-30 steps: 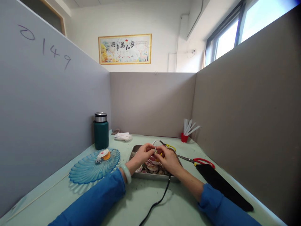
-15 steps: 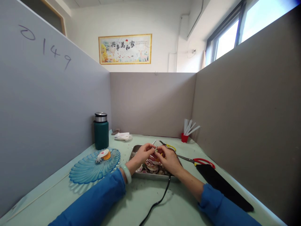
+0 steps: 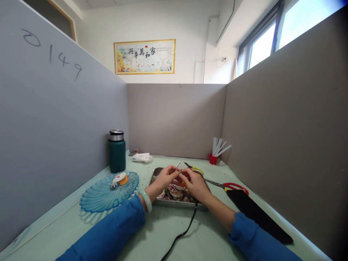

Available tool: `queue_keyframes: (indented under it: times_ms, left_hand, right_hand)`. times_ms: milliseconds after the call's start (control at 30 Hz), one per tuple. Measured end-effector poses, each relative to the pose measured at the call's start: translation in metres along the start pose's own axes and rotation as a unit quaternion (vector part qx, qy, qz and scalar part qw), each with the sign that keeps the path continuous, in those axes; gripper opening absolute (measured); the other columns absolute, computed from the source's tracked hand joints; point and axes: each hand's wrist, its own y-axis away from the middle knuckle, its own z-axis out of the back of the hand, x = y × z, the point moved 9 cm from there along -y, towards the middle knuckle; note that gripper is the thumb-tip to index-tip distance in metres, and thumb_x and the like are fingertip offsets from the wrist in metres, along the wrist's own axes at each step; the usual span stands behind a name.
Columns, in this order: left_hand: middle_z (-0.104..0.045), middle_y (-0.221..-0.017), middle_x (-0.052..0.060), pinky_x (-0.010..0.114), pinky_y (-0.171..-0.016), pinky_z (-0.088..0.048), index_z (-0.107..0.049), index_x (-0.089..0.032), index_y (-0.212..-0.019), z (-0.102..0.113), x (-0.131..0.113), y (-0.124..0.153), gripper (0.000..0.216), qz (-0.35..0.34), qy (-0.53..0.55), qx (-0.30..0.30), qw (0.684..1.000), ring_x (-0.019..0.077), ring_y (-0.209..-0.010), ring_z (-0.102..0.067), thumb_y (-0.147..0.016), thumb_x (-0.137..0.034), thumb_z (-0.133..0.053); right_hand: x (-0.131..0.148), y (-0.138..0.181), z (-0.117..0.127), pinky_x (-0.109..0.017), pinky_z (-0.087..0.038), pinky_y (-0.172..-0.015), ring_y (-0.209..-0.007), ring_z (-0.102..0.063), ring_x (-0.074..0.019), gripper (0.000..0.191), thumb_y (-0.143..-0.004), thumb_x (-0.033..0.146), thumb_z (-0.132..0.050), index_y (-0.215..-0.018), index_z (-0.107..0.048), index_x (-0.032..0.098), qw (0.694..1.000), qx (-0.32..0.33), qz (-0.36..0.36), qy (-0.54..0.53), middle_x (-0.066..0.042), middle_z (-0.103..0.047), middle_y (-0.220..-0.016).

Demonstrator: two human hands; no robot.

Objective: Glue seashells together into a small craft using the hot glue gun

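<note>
While L fingers (image 3: 172,169) & R fingers (image 3: 188,174) pinch sm. pc. (image 3: 179,172) | btwn tips | above tray (image 3: 175,204)

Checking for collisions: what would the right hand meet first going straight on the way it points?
The right hand would probably meet the left hand first, above the metal tray, though depth is unclear.

Teal bottle (image 3: 117,156) below gold-framed wall picture (image 3: 144,57)
</note>
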Motion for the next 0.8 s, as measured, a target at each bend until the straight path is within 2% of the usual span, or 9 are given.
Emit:
queue_keyframes:
  times_ms: [133,433,800]
  left_hand:
    - [-0.060,-0.075,0.002,0.023,-0.056,-0.049,-0.056,-0.012,-0.088,0.0005,-0.0001,-0.0005,0.031,-0.007,-0.003,0.001,1.000,0.0124,-0.062,-0.060,-0.068,-0.033,-0.067]
    - [-0.062,-0.078,0.004,0.022,-0.057,-0.048,-0.057,-0.012,-0.088,0.0010,0.0002,-0.0024,0.028,-0.028,-0.022,0.008,0.999,0.0130,-0.067,-0.060,-0.067,-0.029,-0.067]
    - [-0.062,-0.079,0.004,0.022,-0.058,-0.048,-0.057,-0.012,-0.089,0.0000,-0.0022,-0.0016,0.031,-0.042,-0.043,0.019,0.998,0.0129,-0.067,-0.060,-0.067,-0.031,-0.068]
  right_hand:
    - [0.0019,-0.0004,0.0020,-0.026,-0.043,-0.068,-0.070,-0.061,-0.0156,0.022,-0.088,0.030,-0.044,-0.093,-0.062,0.019,1.000,-0.004,-0.001,0.005,-0.003,-0.067,-0.078]
    - [0.0011,0.0004,0.0018,-0.024,-0.041,-0.061,-0.065,-0.060,-0.0144,0.018,-0.086,0.029,-0.047,-0.091,-0.061,0.019,1.000,-0.005,0.003,0.014,-0.002,-0.067,-0.075]
    - [-0.0003,0.0001,0.0012,-0.025,-0.043,-0.063,-0.067,-0.061,-0.0152,0.018,-0.085,0.028,-0.048,-0.091,-0.061,0.019,1.000,-0.001,0.002,0.013,-0.002,-0.067,-0.077]
